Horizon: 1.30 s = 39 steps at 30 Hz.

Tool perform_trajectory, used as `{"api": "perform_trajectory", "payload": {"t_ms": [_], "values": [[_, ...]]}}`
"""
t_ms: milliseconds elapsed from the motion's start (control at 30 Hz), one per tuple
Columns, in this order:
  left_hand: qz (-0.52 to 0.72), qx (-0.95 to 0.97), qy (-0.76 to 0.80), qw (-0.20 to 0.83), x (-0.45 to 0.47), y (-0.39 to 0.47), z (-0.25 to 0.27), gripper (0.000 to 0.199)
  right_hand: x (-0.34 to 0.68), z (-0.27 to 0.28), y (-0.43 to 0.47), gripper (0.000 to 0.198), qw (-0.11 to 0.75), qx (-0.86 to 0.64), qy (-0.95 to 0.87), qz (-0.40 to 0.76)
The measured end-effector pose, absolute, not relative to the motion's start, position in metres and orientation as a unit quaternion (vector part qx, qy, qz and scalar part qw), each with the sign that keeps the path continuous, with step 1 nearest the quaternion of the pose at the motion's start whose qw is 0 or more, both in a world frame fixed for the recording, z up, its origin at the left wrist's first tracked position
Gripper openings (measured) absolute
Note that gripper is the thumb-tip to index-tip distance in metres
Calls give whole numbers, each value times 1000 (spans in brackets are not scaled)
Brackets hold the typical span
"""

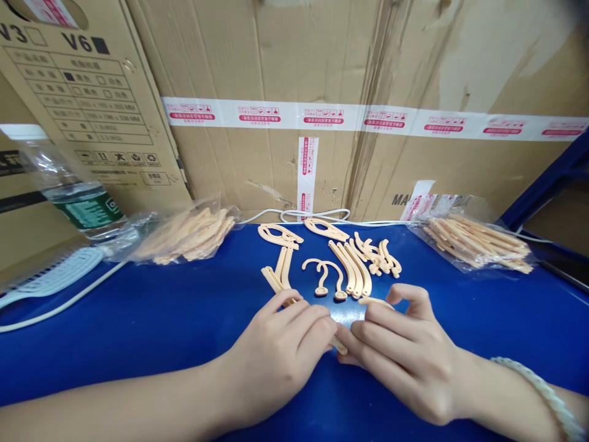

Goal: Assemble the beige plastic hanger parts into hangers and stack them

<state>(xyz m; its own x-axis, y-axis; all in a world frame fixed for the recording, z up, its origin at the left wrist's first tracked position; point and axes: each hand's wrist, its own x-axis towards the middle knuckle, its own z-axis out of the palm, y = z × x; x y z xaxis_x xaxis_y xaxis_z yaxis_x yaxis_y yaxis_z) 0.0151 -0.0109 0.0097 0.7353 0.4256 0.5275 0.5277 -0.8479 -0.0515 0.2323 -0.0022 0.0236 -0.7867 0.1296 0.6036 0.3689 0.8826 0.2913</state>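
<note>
My left hand (pixel 288 350) is closed around a long beige plastic hanger arm (pixel 271 279), whose far end sticks out past my fingers. Another beige end shows under my fingertips, close to my right hand (pixel 409 356). That hand is closed too, pinching a small curved beige piece (pixel 376 302) between thumb and index finger; its kind is mostly hidden. Its other fingertips touch those of my left hand. Just beyond lie loose hooks (pixel 340 294), several curved hanger arms (pixel 352 270), a pile of small hooks (pixel 380 255) and two looped beige pieces (pixel 280 236).
Clear bags of beige parts lie at the back left (pixel 188 236) and back right (pixel 478 242). A water bottle (pixel 87 205), a pale hairbrush (pixel 64 273) and a white cable (pixel 78 307) are at left. Taped cardboard (pixel 239 166) walls the back of the blue table (pixel 184 325).
</note>
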Motion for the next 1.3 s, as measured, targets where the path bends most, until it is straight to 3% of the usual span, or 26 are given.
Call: {"api": "perform_trajectory", "payload": {"t_ms": [200, 500, 667, 867, 1300], "values": [[-246, -927, -256, 123, 14, -11, 10, 24, 234, 23, -1, 22, 311, -138, -918, -203], [-266, -926, -251, 97, 11, -10, 15, 32, 230, 25, -1, 27, 327, -166, -926, -95], [-273, -926, -207, 159, 6, -9, 20, 36, 236, 29, 6, 20, 392, -232, -890, 27], [-186, -948, -202, 157, 0, 2, 42, 34, 244, 32, 24, 15, 434, -272, -859, 25], [28, -931, -337, 134, -22, 16, 54, 16, 238, 20, 34, 8, 340, -301, -890, 36]]}}
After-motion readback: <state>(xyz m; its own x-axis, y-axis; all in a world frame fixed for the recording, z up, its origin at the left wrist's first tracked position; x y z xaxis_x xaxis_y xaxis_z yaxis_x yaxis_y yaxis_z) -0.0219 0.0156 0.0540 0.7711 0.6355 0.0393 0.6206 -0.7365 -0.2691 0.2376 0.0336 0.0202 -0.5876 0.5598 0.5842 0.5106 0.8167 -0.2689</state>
